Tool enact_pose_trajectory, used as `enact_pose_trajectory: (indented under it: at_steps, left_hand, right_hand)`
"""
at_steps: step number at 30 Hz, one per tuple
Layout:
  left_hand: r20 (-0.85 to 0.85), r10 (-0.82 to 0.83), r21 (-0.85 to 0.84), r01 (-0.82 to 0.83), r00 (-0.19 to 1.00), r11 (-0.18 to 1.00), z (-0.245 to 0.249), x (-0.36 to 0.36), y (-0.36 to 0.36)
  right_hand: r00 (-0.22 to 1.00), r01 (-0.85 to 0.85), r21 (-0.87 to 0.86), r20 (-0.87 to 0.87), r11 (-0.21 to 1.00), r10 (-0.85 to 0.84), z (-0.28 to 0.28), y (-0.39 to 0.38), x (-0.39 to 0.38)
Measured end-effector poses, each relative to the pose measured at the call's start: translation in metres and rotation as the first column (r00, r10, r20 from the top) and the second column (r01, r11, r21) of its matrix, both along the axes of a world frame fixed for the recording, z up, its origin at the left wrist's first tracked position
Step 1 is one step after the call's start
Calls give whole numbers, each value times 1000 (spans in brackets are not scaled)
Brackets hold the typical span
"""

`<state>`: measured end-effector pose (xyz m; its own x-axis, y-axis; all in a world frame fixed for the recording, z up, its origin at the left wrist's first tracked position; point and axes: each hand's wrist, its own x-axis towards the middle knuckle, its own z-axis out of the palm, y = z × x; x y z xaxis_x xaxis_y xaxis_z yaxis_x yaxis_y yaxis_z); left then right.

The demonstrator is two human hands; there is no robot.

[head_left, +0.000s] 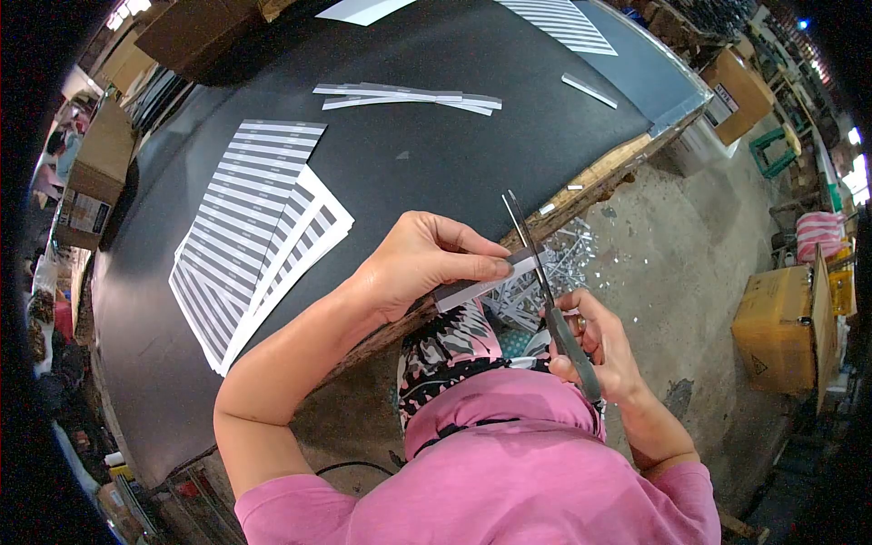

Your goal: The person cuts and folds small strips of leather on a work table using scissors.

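Note:
Between the thumb and fingers of my left hand (436, 254) is a grey-and-white paper strip (472, 289), over the table's front edge. My right hand (595, 345) is closed around the dark handles of a pair of scissors (551, 304), whose blades point away from me and cross the strip's right end. Left of my hands, fanned striped sheets (254, 209) lie on the black table (391, 191). Several cut strips (409, 95) lie crossed farther back, and one single strip (589, 91) lies to the right of them.
Many thin paper offcuts (554, 272) lie below the table edge, in front of my lap. More striped sheets (563, 25) are at the back. Cardboard boxes (777, 313) stand on the right, and a green stool (774, 153) is behind them. Another box (95, 173) is at left.

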<state>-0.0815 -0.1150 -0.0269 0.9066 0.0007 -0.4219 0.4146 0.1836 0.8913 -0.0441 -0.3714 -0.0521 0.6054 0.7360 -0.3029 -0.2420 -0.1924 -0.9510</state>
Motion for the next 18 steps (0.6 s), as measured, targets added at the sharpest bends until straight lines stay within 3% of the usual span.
enact_pose_trajectory:
  at_steps: [10,18]
  left_hand:
    - [-5,-10,14,10,1000,1000,2,0,-1]
    - [-37,-33,-14,32,999,999,6,-3,-6]
  right_hand:
    - [999,-18,-7,32,1000,18,-1,-1,0]
    - [997,44,-12,-56,999,-44,5,-10,-13]
